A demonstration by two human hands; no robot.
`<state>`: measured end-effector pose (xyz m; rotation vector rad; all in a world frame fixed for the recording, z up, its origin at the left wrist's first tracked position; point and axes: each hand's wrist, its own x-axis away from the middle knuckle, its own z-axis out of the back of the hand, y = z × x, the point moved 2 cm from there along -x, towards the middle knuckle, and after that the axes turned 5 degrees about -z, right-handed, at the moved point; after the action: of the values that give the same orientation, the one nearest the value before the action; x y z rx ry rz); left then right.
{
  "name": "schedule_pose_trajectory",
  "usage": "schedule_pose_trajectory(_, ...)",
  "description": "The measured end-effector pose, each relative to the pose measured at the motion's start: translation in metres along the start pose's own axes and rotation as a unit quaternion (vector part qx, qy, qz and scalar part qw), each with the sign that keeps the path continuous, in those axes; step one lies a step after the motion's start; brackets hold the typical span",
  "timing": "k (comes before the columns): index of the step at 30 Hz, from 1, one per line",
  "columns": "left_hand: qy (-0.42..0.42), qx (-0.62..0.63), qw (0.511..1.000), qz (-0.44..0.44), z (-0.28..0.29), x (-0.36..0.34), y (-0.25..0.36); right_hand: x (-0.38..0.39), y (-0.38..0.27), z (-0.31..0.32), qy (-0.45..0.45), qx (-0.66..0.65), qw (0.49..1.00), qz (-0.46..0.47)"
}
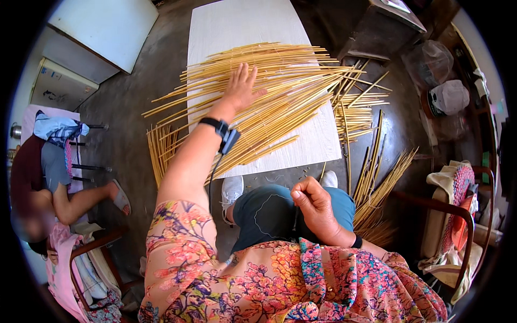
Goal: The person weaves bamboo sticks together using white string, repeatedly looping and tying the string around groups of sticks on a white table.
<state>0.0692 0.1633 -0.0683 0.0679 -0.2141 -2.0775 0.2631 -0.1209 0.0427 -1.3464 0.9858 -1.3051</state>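
Note:
Long thin golden stalks (280,116) lie side by side across a pale wood-grain board (318,145) in front of me. My left hand (243,89) rests on them near the middle, palm down with the fingers spread, holding nothing. Over my lap, my right hand (316,210) is closed in a pinch with the thumb against the fingers. A fine white thread (256,212) runs from its fingertips and loops down over my dark shorts. Whether a needle is in the pinch is too small to see.
Loose stalks (358,110) spill past the board's right edge, and a bundle (385,183) leans beside my right leg. A wooden armchair (458,215) stands at right. Another person (40,177) is at the far left. White cabinets (107,32) stand at the upper left.

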Motion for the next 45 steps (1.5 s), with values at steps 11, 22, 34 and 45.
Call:
schedule_pose_trajectory(11,0.047,-0.022,0.984,-0.169,-0.033,0.074,0.062,0.003,-0.001,-0.002,-0.003,0.016,1.0,-0.012)
schedule_pose_trajectory(22,0.01,0.012,0.954,-0.299,-0.024,0.076,0.042,0.002,0.002,-0.001,0.004,0.003,1.0,-0.002)
schedule_pose_trajectory(34,0.089,0.038,0.974,-0.207,-0.009,0.06,0.04,0.002,0.0,0.001,-0.008,-0.01,1.0,-0.008)
schedule_pose_trajectory(45,0.062,0.045,0.984,0.158,-0.008,-0.024,-0.026,0.005,0.002,0.001,-0.012,0.005,1.0,-0.024)
